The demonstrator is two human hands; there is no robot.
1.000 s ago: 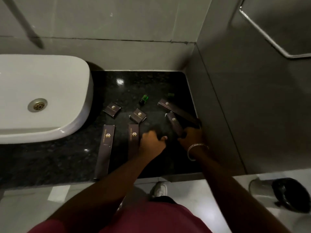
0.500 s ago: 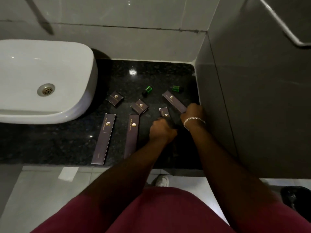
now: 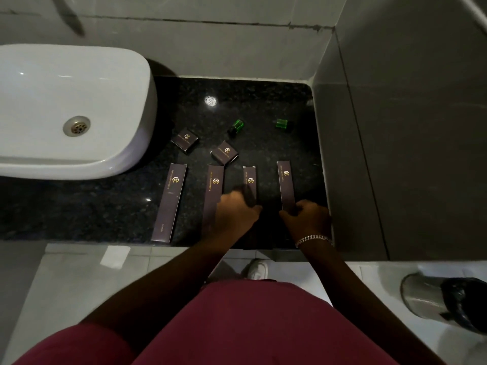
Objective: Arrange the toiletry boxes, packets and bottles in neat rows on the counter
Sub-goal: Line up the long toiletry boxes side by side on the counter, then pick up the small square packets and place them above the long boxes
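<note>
Several long dark boxes with gold logos lie side by side on the black granite counter (image 3: 110,206). The leftmost long box (image 3: 170,204) and the second long box (image 3: 214,188) lie untouched, though my left hand partly covers the second. My left hand (image 3: 237,214) grips the near end of the third long box (image 3: 249,181). My right hand (image 3: 308,219) holds the near end of the rightmost long box (image 3: 286,184). Behind the row, two small square boxes (image 3: 185,140) (image 3: 224,152) sit askew. Two green bottles (image 3: 236,126) (image 3: 282,123) lie further back.
A white basin (image 3: 79,114) takes up the counter's left part. A grey wall (image 3: 395,127) closes the right side, tiles the back. The counter's front edge runs just under my wrists. A lined bin (image 3: 448,301) stands on the floor at right.
The two right-hand long boxes, slanted before, now lie straight and parallel to the others. Both hands have drawn back toward the counter's front edge.
</note>
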